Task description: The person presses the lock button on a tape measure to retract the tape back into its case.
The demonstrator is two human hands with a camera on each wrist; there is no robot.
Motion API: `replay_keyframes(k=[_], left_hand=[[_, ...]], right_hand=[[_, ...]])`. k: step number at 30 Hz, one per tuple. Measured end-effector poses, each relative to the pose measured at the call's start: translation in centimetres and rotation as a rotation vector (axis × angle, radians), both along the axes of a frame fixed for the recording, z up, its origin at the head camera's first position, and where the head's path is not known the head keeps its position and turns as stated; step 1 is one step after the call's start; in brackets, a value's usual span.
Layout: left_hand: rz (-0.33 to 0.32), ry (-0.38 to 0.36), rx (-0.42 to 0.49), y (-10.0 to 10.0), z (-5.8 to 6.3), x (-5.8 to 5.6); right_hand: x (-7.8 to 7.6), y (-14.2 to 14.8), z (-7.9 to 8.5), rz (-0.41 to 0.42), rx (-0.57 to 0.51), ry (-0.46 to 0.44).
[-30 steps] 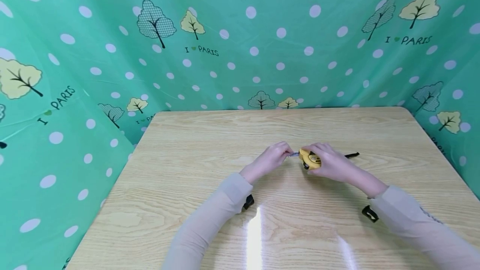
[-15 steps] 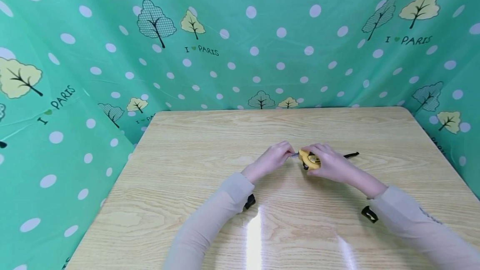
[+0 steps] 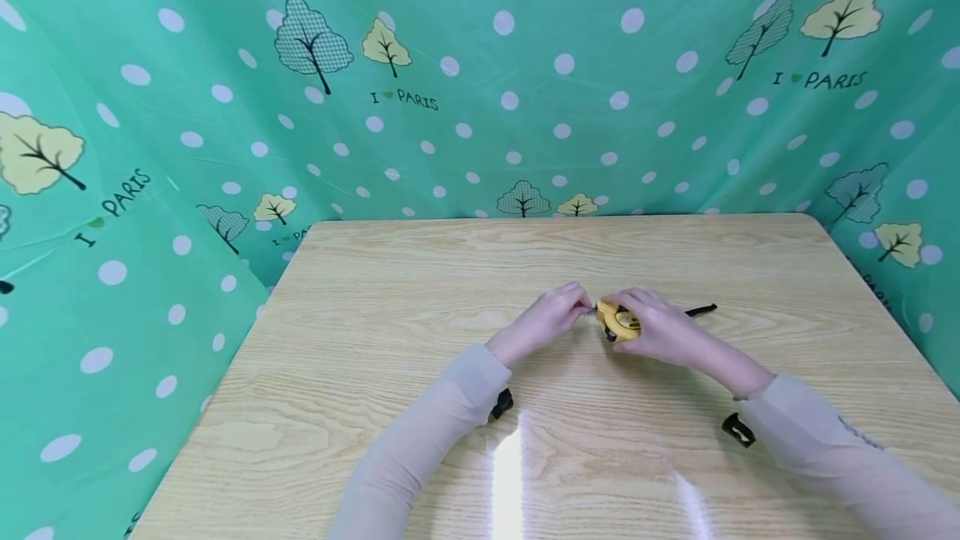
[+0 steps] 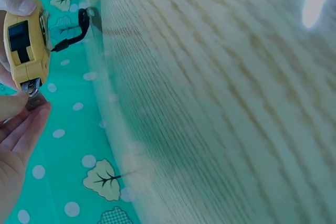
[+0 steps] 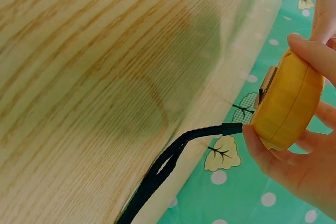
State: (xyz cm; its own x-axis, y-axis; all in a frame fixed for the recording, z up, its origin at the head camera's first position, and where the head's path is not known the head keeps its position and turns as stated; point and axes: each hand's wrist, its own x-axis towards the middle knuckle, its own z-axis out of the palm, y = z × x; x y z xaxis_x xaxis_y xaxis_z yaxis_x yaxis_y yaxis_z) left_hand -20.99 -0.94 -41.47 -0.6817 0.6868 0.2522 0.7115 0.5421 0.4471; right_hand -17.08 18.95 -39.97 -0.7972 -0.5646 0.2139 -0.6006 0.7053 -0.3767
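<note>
Above the wooden table, my right hand (image 3: 660, 330) grips a yellow tape measure (image 3: 617, 322) by its case. From the case trails a black wrist strap (image 5: 197, 132), clear in the right wrist view. My left hand (image 3: 546, 322) pinches the metal end hook (image 4: 35, 101) of the tape between thumb and fingers. Only a short bit of blade shows between that hook and the case mouth. In the left wrist view, a black lock button (image 4: 20, 40) is visible on the case's edge. The palm side of the right hand is partly hidden in the head view.
The light wooden table (image 3: 375, 315) spreads beneath both arms, with bright glare near its front. A green dotted curtain (image 3: 465, 107) with tree prints hangs behind it and at both sides. Black wrist camera mounts (image 3: 738, 429) stick out under the sleeves.
The left hand has shifted slightly right toward the case, and the visible stretch of blade is shorter. The right hand keeps its grip almost in the same place.
</note>
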Motion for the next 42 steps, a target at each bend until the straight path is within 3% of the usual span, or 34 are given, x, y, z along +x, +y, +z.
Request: replay_keyframes(k=[9, 22, 30, 42], left_hand=[[-0.010, -0.002, 0.007, 0.3, 0.0, 0.1], [-0.033, 0.002, 0.028, 0.4, 0.2, 0.2], [0.005, -0.034, 0.005, 0.4, 0.3, 0.2], [0.065, -0.022, -0.030, -1.1, 0.0, 0.1]], right_hand=[[0.0, -0.2, -0.2, 0.012, -0.015, 0.039], [0.1, -0.4, -0.3, 0.022, -0.011, 0.014], [0.1, -0.3, -0.4, 0.007, -0.008, 0.005], [0.0, 0.3, -0.5, -0.042, 0.027, -0.052]])
